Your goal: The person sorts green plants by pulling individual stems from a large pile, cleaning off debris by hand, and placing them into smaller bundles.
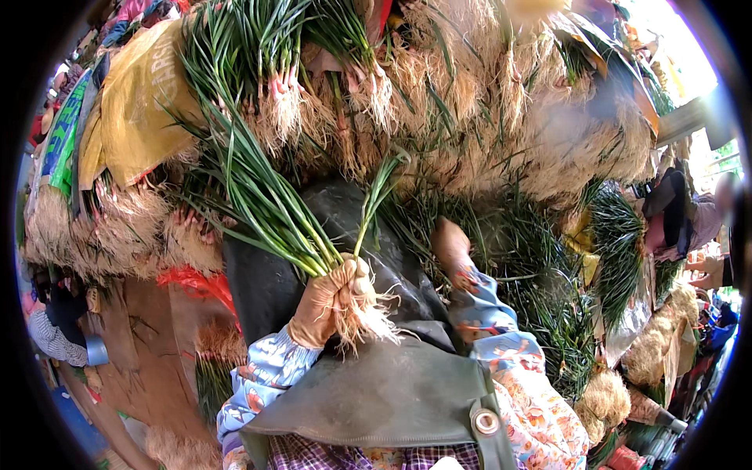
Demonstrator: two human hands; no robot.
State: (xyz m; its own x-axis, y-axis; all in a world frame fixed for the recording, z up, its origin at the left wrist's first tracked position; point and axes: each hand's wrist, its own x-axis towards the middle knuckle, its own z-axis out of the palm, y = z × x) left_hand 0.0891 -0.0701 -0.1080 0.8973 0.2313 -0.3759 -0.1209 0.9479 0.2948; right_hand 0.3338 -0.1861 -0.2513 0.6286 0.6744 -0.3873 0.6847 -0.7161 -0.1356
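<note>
My left hand (325,301), in a tan glove, is closed around a bunch of spring onions (290,227) just above the roots. Their long green leaves point up and left, one thin stalk leans right, and pale stringy roots (366,319) hang below my fist. My right hand (452,243) reaches forward at the edge of a loose heap of green leaves (540,298); its fingers are hidden from view. A dark apron (376,388) covers my lap, and a black plastic sheet (266,294) lies beyond it.
Stacked spring onion bunches (470,133), roots outward, form a bank ahead. A yellow sack (149,98) covers part of it at the left. Red plastic (202,288) and brown floor sheeting (145,337) lie left. More bundles (619,251) stand right; other people are at both sides.
</note>
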